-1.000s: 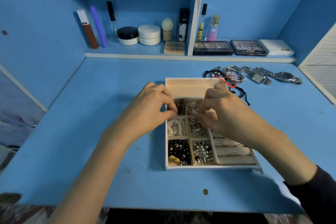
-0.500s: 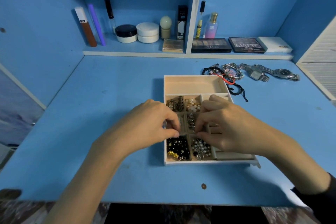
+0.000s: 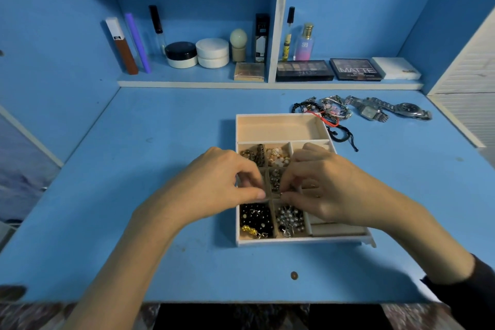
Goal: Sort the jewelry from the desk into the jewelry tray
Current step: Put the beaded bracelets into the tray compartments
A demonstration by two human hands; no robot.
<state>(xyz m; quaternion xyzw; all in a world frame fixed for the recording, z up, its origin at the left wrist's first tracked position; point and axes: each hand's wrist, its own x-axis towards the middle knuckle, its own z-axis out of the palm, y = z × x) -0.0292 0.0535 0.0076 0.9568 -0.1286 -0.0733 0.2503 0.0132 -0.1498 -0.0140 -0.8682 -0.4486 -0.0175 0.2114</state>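
A white jewelry tray (image 3: 278, 128) sits on the blue desk (image 3: 160, 142), about midway between the far and near edges and a little toward the right edge. Both hands hang over its middle row of small compartments, fingertips meeting at a divider. The right hand (image 3: 329, 190) has its grip closed in a pinch, thumb against forefinger, on a small silvery piece (image 3: 280, 194) that is too small to name. The left hand (image 3: 214, 190) has its fingers curled and its thumb pressed to its forefinger just beside that piece. Whether its grip has hold of the piece I cannot tell.

The tray's long far compartment is bare. In the row below it lie brown beads (image 3: 253, 155) and pale gold beads (image 3: 277, 158). A dark silvery tangle (image 3: 274, 181) shows between the hands. The near row holds black beads (image 3: 255, 218) with a gold piece among them, and beside them grey pearls (image 3: 290, 220). The ring rolls (image 3: 337, 229) on the tray's right side are partly hidden under the right hand.

Unsorted jewelry lies toward the desk's far right corner. A heap of bracelets (image 3: 321, 110) sits just beyond the tray's far right corner. A red cord (image 3: 330, 122) lies at that corner, and a black cord bracelet (image 3: 341, 134) trails along the tray's right wall. Two metal wristwatches (image 3: 372, 111) (image 3: 409, 108) lie farther right. A dark sleeve (image 3: 471, 295) covers the right forearm.

On the shelf (image 3: 187, 83) behind the desk stand two jars (image 3: 181, 55) (image 3: 213, 53), a perfume bottle (image 3: 304, 43) and two eyeshadow palettes (image 3: 304, 70) (image 3: 355, 69).
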